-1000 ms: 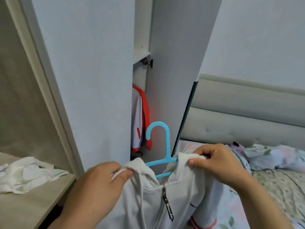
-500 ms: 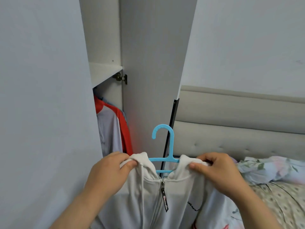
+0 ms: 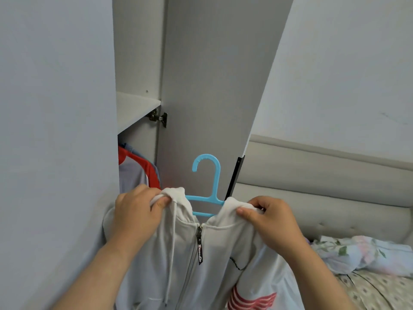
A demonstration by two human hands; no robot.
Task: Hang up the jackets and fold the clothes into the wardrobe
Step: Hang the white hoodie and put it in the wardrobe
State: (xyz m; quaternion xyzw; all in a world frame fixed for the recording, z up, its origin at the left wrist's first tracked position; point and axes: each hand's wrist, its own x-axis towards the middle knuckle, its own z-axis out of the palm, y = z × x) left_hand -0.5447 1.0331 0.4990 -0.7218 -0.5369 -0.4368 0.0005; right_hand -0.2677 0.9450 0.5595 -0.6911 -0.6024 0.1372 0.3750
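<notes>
since a second ago the white zip-up hooded jacket [image 3: 223, 253], already on its blue plastic hanger [image 3: 209, 175], has come up close to the open grey wardrobe [image 3: 137, 63], in front of its gap. a red-and-white garment [image 3: 136, 173] hangs inside. left hand [image 3: 136, 218] and right hand [image 3: 268, 220] keep their fingers [image 3: 162, 201] pinching the jacket's shoulders. likely only hooking it inside remains.

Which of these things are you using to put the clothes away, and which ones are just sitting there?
For the job:
white jacket, gripped at the shoulders by the left hand and right hand
blue hanger inside its neck
wardrobe, door open

Just there:
red and grey top hanging in the wardrobe
floral bedding
padded headboard
</notes>
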